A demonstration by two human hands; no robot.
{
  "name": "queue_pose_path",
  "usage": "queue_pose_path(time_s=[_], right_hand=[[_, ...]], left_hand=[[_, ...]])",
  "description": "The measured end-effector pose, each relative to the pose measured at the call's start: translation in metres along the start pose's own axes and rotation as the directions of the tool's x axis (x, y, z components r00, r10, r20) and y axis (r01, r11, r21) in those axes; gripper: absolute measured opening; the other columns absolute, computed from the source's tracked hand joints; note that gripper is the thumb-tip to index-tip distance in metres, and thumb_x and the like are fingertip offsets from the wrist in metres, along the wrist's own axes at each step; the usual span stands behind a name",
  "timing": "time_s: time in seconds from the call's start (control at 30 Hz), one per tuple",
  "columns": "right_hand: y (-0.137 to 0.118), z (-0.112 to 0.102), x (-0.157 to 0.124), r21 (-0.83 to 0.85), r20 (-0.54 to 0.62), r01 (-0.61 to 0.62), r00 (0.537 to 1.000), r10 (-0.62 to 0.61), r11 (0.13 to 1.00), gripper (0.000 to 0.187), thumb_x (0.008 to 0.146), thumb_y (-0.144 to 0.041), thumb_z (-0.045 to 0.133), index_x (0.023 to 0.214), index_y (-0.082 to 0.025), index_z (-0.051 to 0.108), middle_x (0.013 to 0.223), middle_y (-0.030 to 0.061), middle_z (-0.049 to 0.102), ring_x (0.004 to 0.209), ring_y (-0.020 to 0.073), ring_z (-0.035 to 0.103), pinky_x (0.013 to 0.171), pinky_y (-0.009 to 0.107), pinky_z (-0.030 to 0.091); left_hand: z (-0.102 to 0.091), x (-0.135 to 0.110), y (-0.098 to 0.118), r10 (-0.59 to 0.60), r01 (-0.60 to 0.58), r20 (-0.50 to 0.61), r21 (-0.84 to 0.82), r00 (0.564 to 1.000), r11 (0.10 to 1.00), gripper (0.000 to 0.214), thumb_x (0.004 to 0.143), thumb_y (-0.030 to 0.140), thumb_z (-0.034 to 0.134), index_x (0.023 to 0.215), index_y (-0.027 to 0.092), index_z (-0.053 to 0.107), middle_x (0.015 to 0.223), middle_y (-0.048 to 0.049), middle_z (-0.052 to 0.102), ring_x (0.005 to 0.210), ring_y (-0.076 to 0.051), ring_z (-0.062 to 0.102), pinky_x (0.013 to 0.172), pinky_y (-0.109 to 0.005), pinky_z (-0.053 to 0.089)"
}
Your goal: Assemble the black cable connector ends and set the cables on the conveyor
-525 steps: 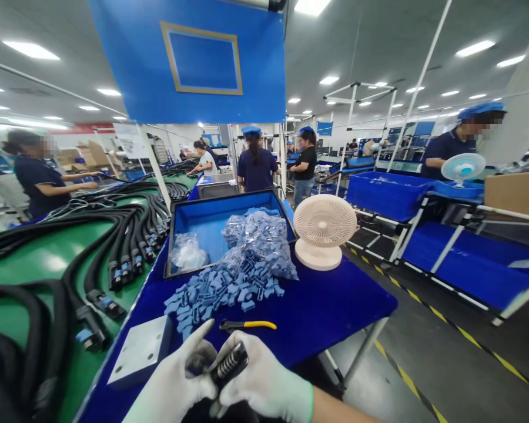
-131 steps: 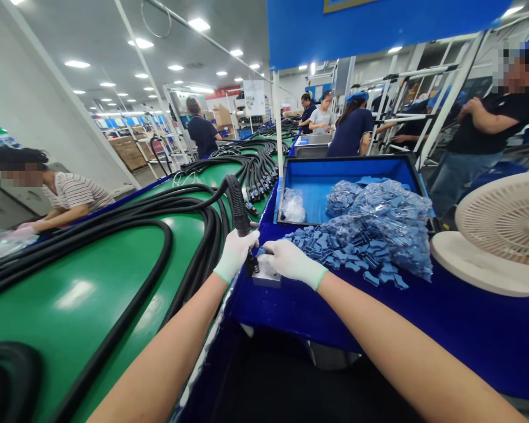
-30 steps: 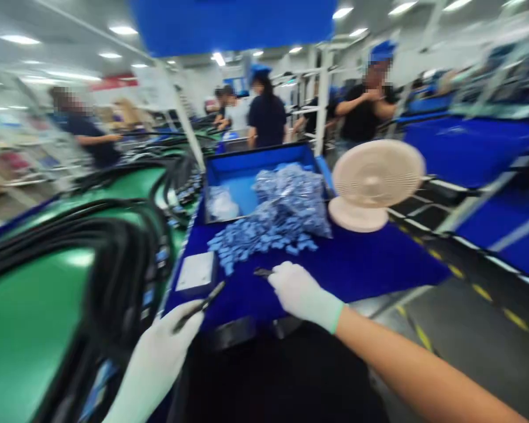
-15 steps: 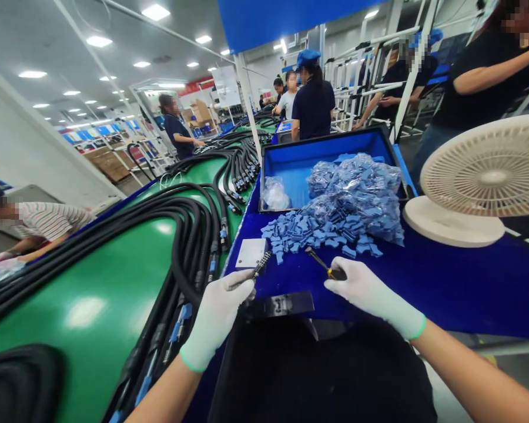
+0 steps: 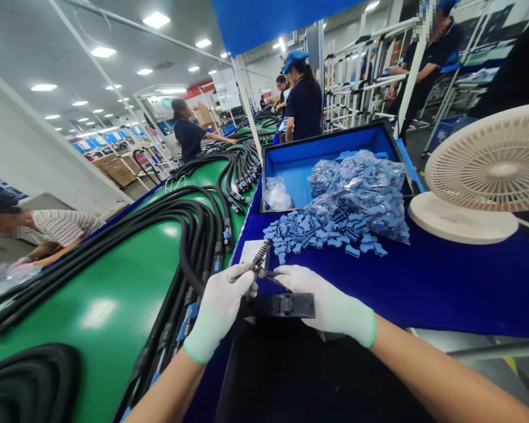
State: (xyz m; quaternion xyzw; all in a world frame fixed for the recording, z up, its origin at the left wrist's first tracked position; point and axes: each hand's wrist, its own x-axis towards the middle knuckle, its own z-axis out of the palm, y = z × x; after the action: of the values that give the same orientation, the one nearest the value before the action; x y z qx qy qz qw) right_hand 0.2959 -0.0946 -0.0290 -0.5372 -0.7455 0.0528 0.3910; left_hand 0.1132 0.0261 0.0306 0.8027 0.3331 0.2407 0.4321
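Note:
My left hand (image 5: 220, 302), in a white glove, is closed on a small black ribbed connector (image 5: 261, 255) that sticks up from its fingertips. My right hand (image 5: 330, 302), also gloved, is closed on a thin dark tool; only its tip (image 5: 271, 274) shows, touching the connector's base. Both hands meet over the near edge of the blue table (image 5: 445, 282), just above a black bracket (image 5: 286, 305). A grey plate (image 5: 249, 251) lies right behind the connector. A pile of loose blue clips (image 5: 311, 232) lies a little farther back.
Bags of blue clips (image 5: 361, 185) spill from a blue tray (image 5: 321, 155). A beige fan (image 5: 485, 170) stands at the right. Black cables (image 5: 189, 229) run along the green conveyor (image 5: 101, 299) on the left. Several co-workers stand along the line and behind the table.
My right hand took the yellow-handled tool off the table and brought it left to the connector. My left hand raised the connector slightly. The view shifted a little.

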Motion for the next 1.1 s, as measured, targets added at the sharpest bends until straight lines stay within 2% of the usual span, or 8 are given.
queue_pose_path(time_s=[0.23, 0.47, 0.63, 0.77, 0.97, 1.03, 1.1], right_hand=[[0.003, 0.006, -0.006, -0.062, -0.007, -0.021, 1.0, 0.02, 0.998, 0.029, 0.092, -0.03, 0.064, 0.118, -0.016, 0.064, 0.114, 0.0141, 0.066, 0.105, 0.0271, 0.063, 0.099, 0.043, 0.05], [0.0, 0.004, -0.008, -0.032, -0.01, -0.006, 1.0, 0.006, 0.999, 0.029, 0.095, -0.035, 0.058, 0.116, -0.015, 0.063, 0.121, 0.0164, 0.065, 0.111, 0.0287, 0.062, 0.104, 0.046, 0.048], [-0.005, 0.002, -0.013, -0.045, -0.011, -0.017, 1.0, 0.017, 0.999, 0.031, 0.097, -0.035, 0.057, 0.121, -0.015, 0.061, 0.125, 0.0165, 0.064, 0.112, 0.028, 0.062, 0.105, 0.045, 0.048], [-0.004, 0.002, -0.015, -0.042, -0.014, -0.026, 1.0, 0.026, 0.999, 0.034, 0.097, -0.036, 0.06, 0.124, -0.016, 0.06, 0.127, 0.0156, 0.062, 0.111, 0.0269, 0.061, 0.103, 0.044, 0.047], [0.003, 0.012, -0.02, -0.024, -0.032, -0.073, 0.997, 0.073, 0.997, 0.016, 0.094, -0.028, 0.062, 0.105, -0.016, 0.061, 0.108, 0.0125, 0.062, 0.098, 0.0249, 0.058, 0.09, 0.039, 0.049], [0.006, 0.016, -0.021, -0.033, -0.043, -0.109, 0.993, 0.108, 0.993, 0.012, 0.092, -0.026, 0.062, 0.1, -0.017, 0.059, 0.103, 0.0109, 0.061, 0.093, 0.0236, 0.056, 0.085, 0.037, 0.048], [0.008, 0.02, -0.022, -0.058, -0.046, -0.131, 0.991, 0.129, 0.99, 0.011, 0.091, -0.025, 0.062, 0.096, -0.017, 0.056, 0.1, 0.0093, 0.06, 0.089, 0.0225, 0.054, 0.081, 0.035, 0.046]], left_hand=[[0.003, 0.002, -0.011, 0.009, -0.009, 0.02, 0.019, 1.0, 1.0, 0.028, 0.095, 0.037, 0.055, 0.101, 0.016, 0.074, 0.07, -0.0003, 0.067, 0.069, -0.018, 0.06, 0.071, -0.028, 0.045], [0.005, -0.001, -0.011, 0.006, -0.006, -0.009, 0.074, 1.0, 0.997, 0.027, 0.094, 0.036, 0.057, 0.107, 0.019, 0.073, 0.075, 0.001, 0.069, 0.071, -0.019, 0.063, 0.073, -0.028, 0.047], [0.009, -0.006, -0.007, 0.117, -0.108, -0.047, 0.166, 0.992, 0.98, 0.028, 0.096, 0.038, 0.056, 0.107, 0.022, 0.075, 0.089, 0.0005, 0.072, 0.081, -0.02, 0.066, 0.076, -0.027, 0.047], [0.015, -0.009, -0.005, 0.159, -0.141, -0.075, 0.204, 0.984, 0.969, 0.025, 0.096, 0.038, 0.058, 0.104, 0.022, 0.076, 0.098, -0.0004, 0.074, 0.09, -0.021, 0.067, 0.08, -0.026, 0.048], [0.02, -0.008, -0.013, 0.263, -0.234, -0.079, 0.267, 0.961, 0.935, 0.022, 0.096, 0.033, 0.058, 0.102, 0.022, 0.076, 0.106, -0.0033, 0.074, 0.099, -0.023, 0.067, 0.092, -0.03, 0.05], [0.019, -0.004, -0.014, 0.223, -0.207, -0.05, 0.221, 0.974, 0.953, 0.025, 0.095, 0.034, 0.059, 0.111, 0.023, 0.075, 0.114, -0.003, 0.074, 0.106, -0.023, 0.067, 0.097, -0.031, 0.051], [0.018, 0.004, -0.012, 0.158, -0.151, -0.037, 0.151, 0.987, 0.977, 0.037, 0.093, 0.036, 0.063, 0.127, 0.024, 0.069, 0.122, -0.0031, 0.072, 0.111, -0.024, 0.067, 0.1, -0.033, 0.051]])
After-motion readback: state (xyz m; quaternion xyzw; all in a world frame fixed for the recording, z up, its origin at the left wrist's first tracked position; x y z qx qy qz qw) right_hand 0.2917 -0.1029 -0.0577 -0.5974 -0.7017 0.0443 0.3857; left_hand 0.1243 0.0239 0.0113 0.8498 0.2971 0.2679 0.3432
